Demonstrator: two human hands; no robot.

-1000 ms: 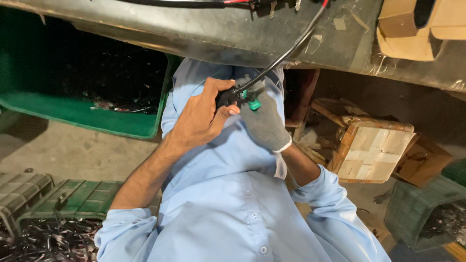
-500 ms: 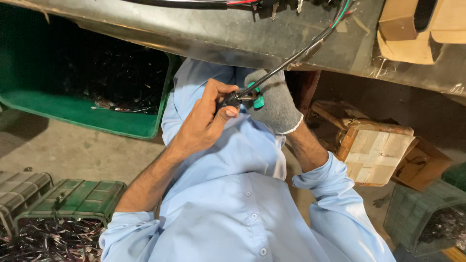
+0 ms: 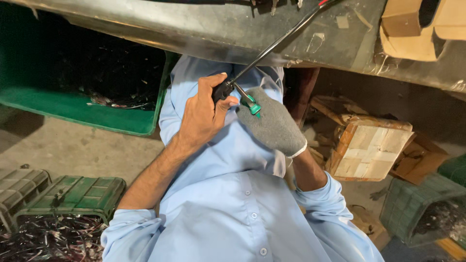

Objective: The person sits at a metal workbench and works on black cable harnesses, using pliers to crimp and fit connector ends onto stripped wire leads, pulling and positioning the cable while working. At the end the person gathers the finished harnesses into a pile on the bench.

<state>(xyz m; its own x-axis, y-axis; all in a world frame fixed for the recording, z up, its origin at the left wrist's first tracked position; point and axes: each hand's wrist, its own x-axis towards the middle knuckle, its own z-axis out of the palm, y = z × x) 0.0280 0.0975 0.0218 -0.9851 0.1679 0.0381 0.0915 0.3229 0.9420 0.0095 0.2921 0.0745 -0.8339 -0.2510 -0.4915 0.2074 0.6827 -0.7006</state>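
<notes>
Two hands are observed raised in front of a light blue shirt (image 3: pixel 233 208), beneath the edge of a dark, worn bench (image 3: pixel 184 29). The bare left hand (image 3: pixel 204 116) is closed around the lower end of a black cable (image 3: pixel 276 43), with thumb and fingers pinched on its thicker end piece; the cable runs up and to the right, over the bench edge and out of view. The right hand (image 3: pixel 274 126), covered by a grey knitted glove, is clamped on a small green-handled tool (image 3: pixel 252 105), whose thin shaft is pointed up and left into the cable end, just beside the left thumb. Contact between tip and cable end appears made, though the exact point is hidden by the fingers. The step in hand is judged to be the working of the tool tip at the cable's end piece while it is steadied by the bare hand. Any further move is judged to call for a firm pinch on the cable, a tool kept in line with the end piece, and the thumb kept out of the path of the tip. A green bin (image 3: pixel 97 116) is noted at upper left, ribbed green crates (image 3: pixel 73 194) at lower left, and a pale wrapped block (image 3: pixel 374 145) at right.
</notes>
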